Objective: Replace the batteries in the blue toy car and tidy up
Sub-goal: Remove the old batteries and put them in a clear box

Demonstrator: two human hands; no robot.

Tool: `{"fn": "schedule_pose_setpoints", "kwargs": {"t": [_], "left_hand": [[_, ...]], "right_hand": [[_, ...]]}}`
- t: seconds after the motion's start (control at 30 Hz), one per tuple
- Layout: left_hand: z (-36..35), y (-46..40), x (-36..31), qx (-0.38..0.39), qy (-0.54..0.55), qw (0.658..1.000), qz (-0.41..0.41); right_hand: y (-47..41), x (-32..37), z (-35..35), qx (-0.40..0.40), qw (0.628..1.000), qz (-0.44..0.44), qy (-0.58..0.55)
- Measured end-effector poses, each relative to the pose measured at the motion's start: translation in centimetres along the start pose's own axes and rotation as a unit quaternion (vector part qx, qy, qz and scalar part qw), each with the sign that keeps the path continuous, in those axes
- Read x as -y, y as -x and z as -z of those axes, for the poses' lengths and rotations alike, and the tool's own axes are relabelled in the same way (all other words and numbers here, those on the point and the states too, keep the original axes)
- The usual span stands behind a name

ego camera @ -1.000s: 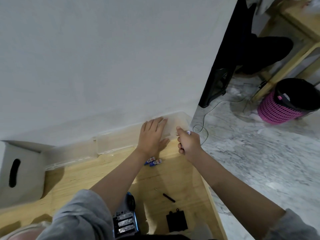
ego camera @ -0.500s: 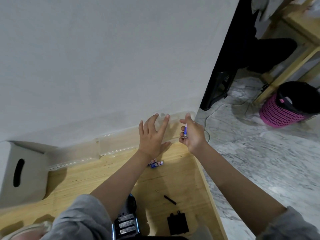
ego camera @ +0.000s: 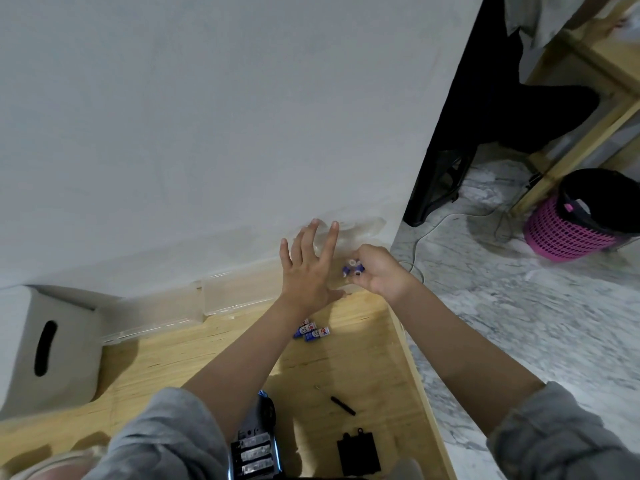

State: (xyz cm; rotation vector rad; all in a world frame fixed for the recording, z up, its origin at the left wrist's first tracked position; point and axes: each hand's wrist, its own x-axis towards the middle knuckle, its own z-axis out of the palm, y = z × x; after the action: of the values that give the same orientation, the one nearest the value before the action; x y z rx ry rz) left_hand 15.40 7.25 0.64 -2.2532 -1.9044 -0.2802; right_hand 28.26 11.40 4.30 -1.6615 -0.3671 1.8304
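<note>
Both arms were extended forward over the wooden desk (ego camera: 363, 362) toward the white wall, sleeves pushed up past the forearms. The left hand (ego camera: 308, 268) was spread flat, fingers straight and splayed, resting against the clear plastic box (ego camera: 360, 230) that stood at the back edge of the desk by the wall. The right hand (ego camera: 377, 271) was curled, its fingers gripping blue-and-white batteries (ego camera: 353, 270); their ends showed between the two hands, and the exact count could not be told. Three more loose batteries (ego camera: 313, 332) lay on the desk below the left wrist. The blue toy car (ego camera: 256, 448) lay upside down at the near edge of the desk, its battery bay open, partly hidden by the left sleeve. The black battery cover (ego camera: 358, 457) lay to its right, and a small screwdriver (ego camera: 337, 401) lay between the cover and the loose batteries.
</note>
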Motion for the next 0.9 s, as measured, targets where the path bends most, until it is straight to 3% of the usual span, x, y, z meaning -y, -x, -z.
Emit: {"fn": "schedule_pose_setpoints", "kwargs": {"t": [0.17,0.27,0.37,0.47,0.6,0.77,0.83,0.9], "left_hand": [[-0.4,0.4,0.2,-0.012,-0.005,1.000,-0.015],[-0.4,0.6,0.4,-0.026,0.005,0.999,-0.031],[-0.7,0.8,0.3,-0.053,0.044,0.996,-0.061],[-1.1,0.8,0.2,-0.063,0.079,0.991,-0.090],[-1.4,1.0,0.1,-0.050,0.103,0.987,-0.111],[-2.4,1.3,0.2,-0.022,0.110,0.986,-0.124],[-2.6,1.5,0.2,-0.019,0.103,0.987,-0.126],[-2.7,1.7,0.1,-0.025,0.087,0.987,-0.129]], "right_hand": [[0.9,0.3,1.3,0.025,0.999,0.018,-0.017],[0.8,-0.1,2.3,-0.049,0.997,0.065,0.012],[1.2,-0.9,3.2,-0.121,0.973,0.192,0.039],[1.3,-1.9,3.8,-0.138,0.923,0.314,0.175],[0.1,-4.0,5.0,-0.142,0.851,0.367,0.347],[-0.7,-5.6,6.6,-0.123,0.747,0.453,0.471],[-1.2,-5.7,7.0,-0.094,0.691,0.498,0.515],[-1.7,-5.5,7.2,-0.038,0.661,0.516,0.544]]}}
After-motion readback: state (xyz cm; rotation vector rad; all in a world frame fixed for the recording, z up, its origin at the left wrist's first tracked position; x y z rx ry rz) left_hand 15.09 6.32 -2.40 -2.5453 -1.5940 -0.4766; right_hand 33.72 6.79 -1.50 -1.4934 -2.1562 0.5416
